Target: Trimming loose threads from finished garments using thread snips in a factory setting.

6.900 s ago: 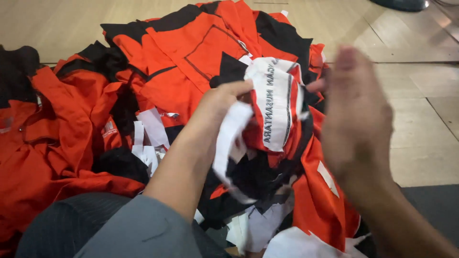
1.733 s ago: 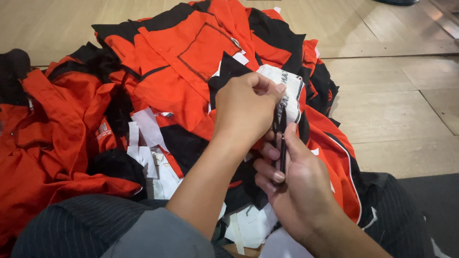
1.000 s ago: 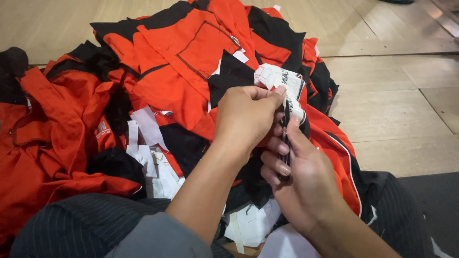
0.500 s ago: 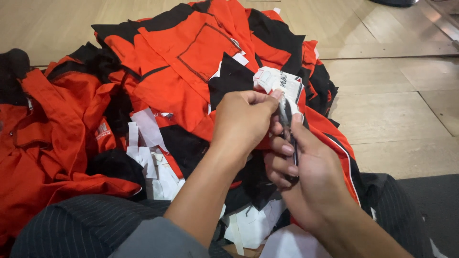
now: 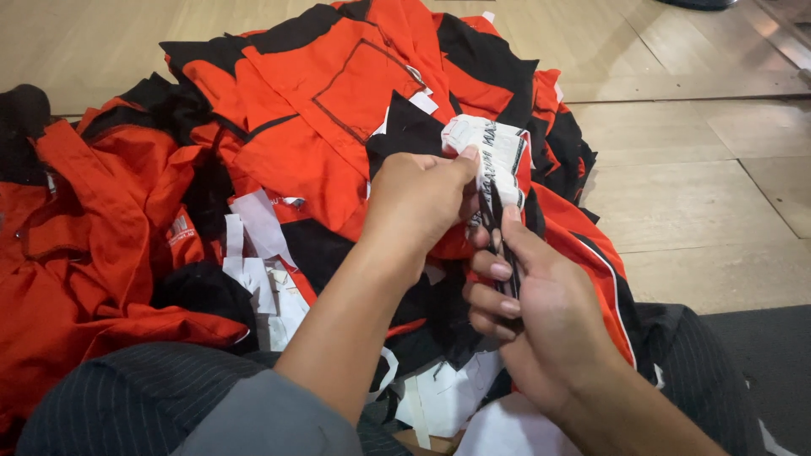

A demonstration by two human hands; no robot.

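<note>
My left hand pinches a white fabric label with printed lettering, sewn onto an orange and black garment on my lap. My right hand grips a small dark cutting tool, its tip pointing up against the lower edge of the label, just below my left thumb. The tool's handle is hidden inside my fingers.
A large heap of orange and black garments covers the wooden floor ahead and to the left. Loose white fabric strips lie among them. More white scraps rest between my dark striped trouser legs.
Early on, my right hand was raised open and blurred beside the label. Since then it has taken up the dark tool and worked it slightly up and down at the label's edge.
</note>
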